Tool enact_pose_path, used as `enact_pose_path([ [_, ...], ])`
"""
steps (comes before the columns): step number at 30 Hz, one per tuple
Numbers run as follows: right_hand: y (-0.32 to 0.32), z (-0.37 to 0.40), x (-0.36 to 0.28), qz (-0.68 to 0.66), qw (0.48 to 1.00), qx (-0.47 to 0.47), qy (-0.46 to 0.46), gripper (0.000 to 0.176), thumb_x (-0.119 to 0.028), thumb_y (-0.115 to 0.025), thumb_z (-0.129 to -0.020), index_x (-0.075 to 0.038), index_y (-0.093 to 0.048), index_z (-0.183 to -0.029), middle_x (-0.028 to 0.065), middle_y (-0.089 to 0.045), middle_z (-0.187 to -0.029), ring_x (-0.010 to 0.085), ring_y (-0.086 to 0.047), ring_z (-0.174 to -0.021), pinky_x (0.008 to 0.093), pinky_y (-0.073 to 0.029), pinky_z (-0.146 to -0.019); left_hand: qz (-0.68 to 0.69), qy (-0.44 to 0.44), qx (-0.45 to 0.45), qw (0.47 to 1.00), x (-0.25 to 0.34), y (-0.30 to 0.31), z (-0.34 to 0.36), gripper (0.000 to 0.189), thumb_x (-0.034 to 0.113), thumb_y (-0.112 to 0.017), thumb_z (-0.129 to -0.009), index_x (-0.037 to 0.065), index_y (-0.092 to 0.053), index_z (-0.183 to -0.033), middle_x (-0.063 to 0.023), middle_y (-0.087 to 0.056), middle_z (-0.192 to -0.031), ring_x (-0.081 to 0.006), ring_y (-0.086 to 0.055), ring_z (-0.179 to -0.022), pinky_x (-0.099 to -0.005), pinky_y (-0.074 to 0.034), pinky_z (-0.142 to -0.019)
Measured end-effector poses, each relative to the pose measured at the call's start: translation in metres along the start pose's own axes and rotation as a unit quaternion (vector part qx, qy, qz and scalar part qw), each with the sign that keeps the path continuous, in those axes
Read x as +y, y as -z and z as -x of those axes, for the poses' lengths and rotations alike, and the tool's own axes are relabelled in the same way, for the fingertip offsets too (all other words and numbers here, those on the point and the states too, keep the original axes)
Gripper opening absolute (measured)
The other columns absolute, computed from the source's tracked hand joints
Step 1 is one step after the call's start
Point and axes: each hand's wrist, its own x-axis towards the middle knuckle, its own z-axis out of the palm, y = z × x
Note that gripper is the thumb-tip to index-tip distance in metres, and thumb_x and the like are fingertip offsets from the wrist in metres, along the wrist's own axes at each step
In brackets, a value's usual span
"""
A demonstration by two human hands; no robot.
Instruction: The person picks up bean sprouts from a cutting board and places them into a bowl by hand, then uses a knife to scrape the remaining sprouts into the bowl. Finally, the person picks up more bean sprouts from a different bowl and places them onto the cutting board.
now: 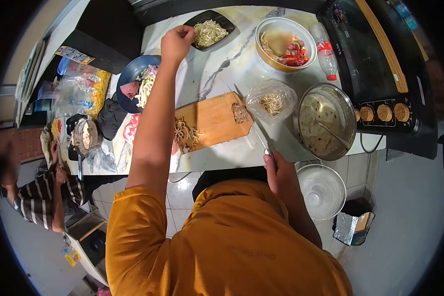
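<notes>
My left hand (176, 43) reaches to the far side of the counter, beside a black square dish (227, 39) heaped with bean sprouts (210, 33). Its fingers are pinched together at the dish's left edge; what they hold, if anything, is hidden. In my right hand (279, 173) is a knife (261, 139), gripped by the handle at the counter's near edge, blade pointing away. A wooden cutting board (212, 121) lies between, with cut sprout-like strands (187, 134) on its left part. Just right of it, a clear plastic bag (271, 101) contains more sprouts.
A blue plate (125, 81) with shredded food stands left of my forearm. On the right are a metal pot (348, 106) with liquid and a ladle, a bowl of food (307, 37), a bottle (324, 52) and an oven (380, 74). Another person (39, 197) works at left.
</notes>
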Motion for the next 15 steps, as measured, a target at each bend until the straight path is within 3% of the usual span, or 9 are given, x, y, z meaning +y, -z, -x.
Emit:
enact_pose_path([
  [1, 0.000, -0.001, 0.000, 0.000, 1.000, -0.001, -0.003, 0.030, -0.025, -0.050, -0.103, 0.002, -0.061, -0.108, 0.0147, -0.053, -0.066, 0.0200, -0.047, -0.058, 0.0348, -0.040, -0.057, 0.000, 0.002, -0.002, 1.000, -0.002, -0.002, -0.008, 0.028, 0.034, -0.072, -0.089, 0.008, -0.076, -0.097, -0.0116, -0.074, -0.082, -0.0230, -0.071, -0.074, -0.0346, -0.054, -0.071],
  [3, 0.001, -0.005, 0.001, 0.017, 1.000, 0.002, 0.004, 0.027, -0.023, -0.052, -0.103, 0.002, -0.061, -0.107, 0.0196, -0.059, -0.070, 0.0337, -0.056, -0.060, 0.0391, -0.044, -0.060, -0.085, -0.013, -0.078, 0.993, -0.007, 0.000, -0.014, 0.030, 0.035, -0.068, -0.091, 0.009, -0.075, -0.105, -0.0125, -0.075, -0.094, -0.0281, -0.072, -0.089, -0.0384, -0.053, -0.081],
  [4, 0.003, -0.006, 0.000, 0.020, 1.000, -0.002, 0.003, 0.027, -0.023, -0.052, -0.103, 0.002, -0.061, -0.107, 0.0196, -0.059, -0.070, 0.0337, -0.056, -0.060, 0.0391, -0.044, -0.060, -0.084, -0.052, -0.077, 0.992, -0.013, 0.006, -0.009, 0.032, 0.036, -0.064, -0.093, 0.010, -0.072, -0.111, -0.0124, -0.074, -0.099, -0.0325, -0.069, -0.098, -0.0404, -0.051, -0.087],
  [5, 0.003, -0.008, -0.001, 0.018, 1.000, -0.005, -0.005, 0.027, -0.023, -0.052, -0.103, 0.002, -0.061, -0.107, 0.0195, -0.059, -0.070, 0.0330, -0.056, -0.059, 0.0389, -0.044, -0.060, -0.085, -0.048, -0.075, 0.992, -0.019, 0.013, 0.000, 0.032, 0.036, -0.064, -0.093, 0.010, -0.072, -0.111, -0.0124, -0.074, -0.099, -0.0325, -0.069, -0.098, -0.0404, -0.051, -0.087],
  [7, 0.002, -0.012, -0.002, 0.016, 1.000, -0.012, -0.012, 0.028, -0.023, -0.052, -0.103, 0.002, -0.061, -0.108, 0.0194, -0.059, -0.069, 0.0322, -0.056, -0.059, 0.0387, -0.043, -0.059, -0.155, -0.146, -0.021, 0.977, -0.011, 0.042, 0.036, 0.029, 0.032, -0.065, -0.092, 0.010, -0.072, -0.111, -0.0121, -0.074, -0.100, -0.0331, -0.068, -0.099, -0.0422, -0.048, -0.090],
  [11, -0.001, -0.020, -0.004, 0.014, 0.999, -0.028, -0.022, 0.030, -0.025, -0.053, -0.103, 0.003, -0.062, -0.108, 0.0192, -0.058, -0.069, 0.0292, -0.054, -0.058, 0.0382, -0.043, -0.059, 0.016, 0.059, -0.146, 0.987, -0.006, 0.089, 0.114, 0.018, 0.023, -0.070, -0.089, 0.010, -0.074, -0.100, -0.0091, -0.073, -0.101, -0.0301, -0.064, -0.102, -0.0458, -0.041, -0.090],
  [15, -0.009, -0.029, -0.008, 0.032, 0.999, -0.038, 0.016, 0.031, -0.026, -0.053, -0.102, 0.003, -0.061, -0.108, 0.0192, -0.056, -0.069, 0.0255, -0.049, -0.058, 0.0382, -0.043, -0.060, -0.132, -0.018, -0.177, 0.975, -0.013, 0.108, 0.169, 0.021, 0.021, -0.073, -0.085, 0.007, -0.074, -0.100, -0.0103, -0.072, -0.094, -0.0251, -0.067, -0.089, -0.0359, -0.048, -0.079],
])
